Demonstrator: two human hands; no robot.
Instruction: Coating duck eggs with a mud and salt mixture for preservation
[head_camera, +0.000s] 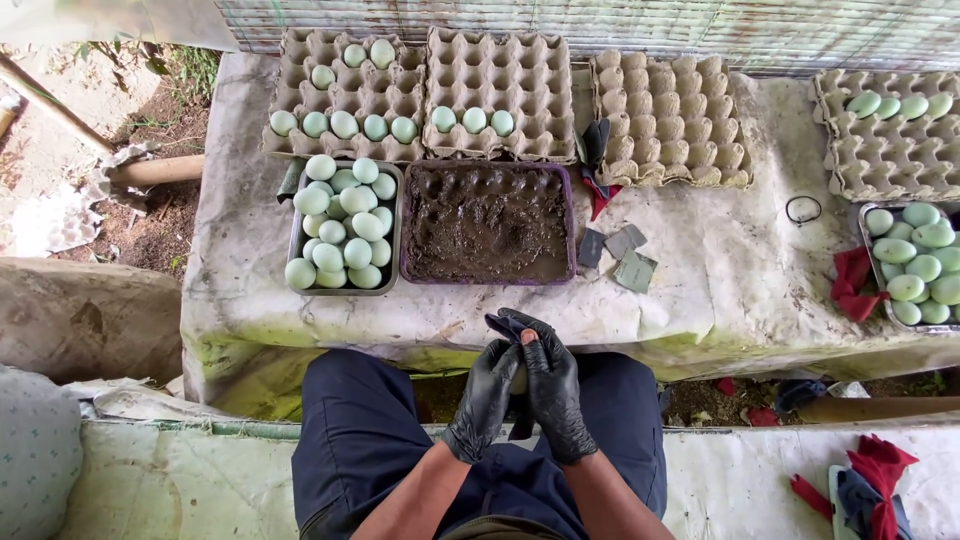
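The person sits at the near edge of a cloth-covered table (720, 280), both hands in black gloves held together over the lap, just short of that edge. The left hand (485, 395) and the right hand (555, 395) press against each other, fingers curled, and between them they grip a small dark blue cloth (503, 324) whose folds stick up above the fingertips. A bit of bare fingertip shows through the right glove near the cloth. Whether anything else lies inside the closed hands cannot be told.

Straight ahead of the hands, near the middle of the table's near half, stands a purple-rimmed tray of dark mud (488, 222), its surface dented. Touching it on the left is a metal tray (296, 215) heaped with pale green eggs (340, 225). Behind both, along the far edge, lie cardboard egg cartons: the left carton (300, 100) holds several eggs, the middle carton (520, 100) holds three in its near row, and a third carton (672, 120) stands to the right of them. Small grey sanding pads (620, 255) lie just right of the mud tray. At the right edge sit another carton (885, 140) with a few eggs, a second metal tray of eggs (866, 245) and a red cloth (852, 285) beside it.
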